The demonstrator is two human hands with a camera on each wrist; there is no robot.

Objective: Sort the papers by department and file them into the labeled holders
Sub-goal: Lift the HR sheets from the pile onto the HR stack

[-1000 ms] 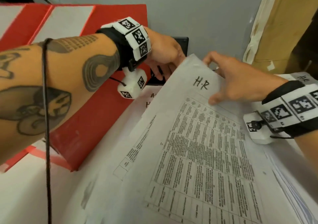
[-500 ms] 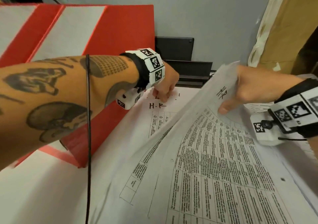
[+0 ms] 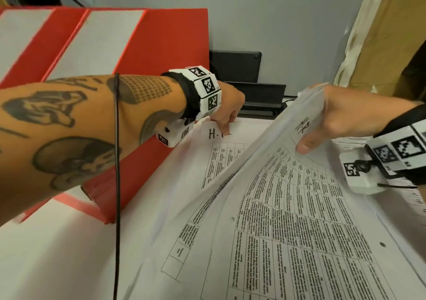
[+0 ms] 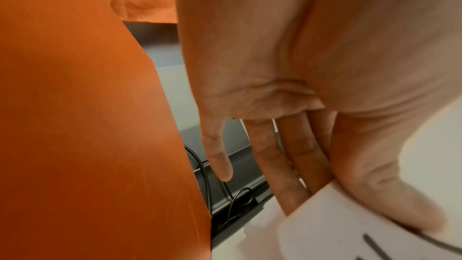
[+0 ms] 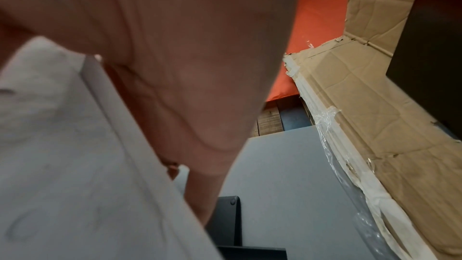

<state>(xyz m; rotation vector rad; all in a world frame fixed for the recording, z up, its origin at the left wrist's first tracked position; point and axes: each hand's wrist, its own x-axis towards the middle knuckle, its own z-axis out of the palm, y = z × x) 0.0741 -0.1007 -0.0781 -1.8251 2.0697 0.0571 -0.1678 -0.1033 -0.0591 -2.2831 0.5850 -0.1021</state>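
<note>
A stack of printed table sheets lies in front of me in the head view. My right hand (image 3: pixel 322 126) grips the top edge of a bundle of lifted sheets (image 3: pixel 288 196) marked "H.R", thumb on the printed face, fingers behind. The bundle (image 5: pixel 75 165) curls up and to the right. Under it lies another sheet (image 3: pixel 221 161) marked "H-R". My left hand (image 3: pixel 225 126) pinches that sheet's top corner (image 4: pixel 337 224), thumb (image 4: pixel 387 195) on top and fingers (image 4: pixel 287 181) beneath. The red holders (image 3: pixel 161 46) stand just left of the left hand.
A black tray (image 3: pixel 253 96) with cables sits behind the papers against the grey partition (image 3: pixel 276 23). A taped cardboard box (image 3: pixel 391 34) rises at the right. More printed sheets (image 3: pixel 410 198) lie under my right wrist. A black cord (image 3: pixel 117 184) hangs across my left forearm.
My left hand dropped from the lifted sheets' top edge to the corner of the sheet below. My right hand took hold of the top sheets and raised them rightward, baring the lower sheet.
</note>
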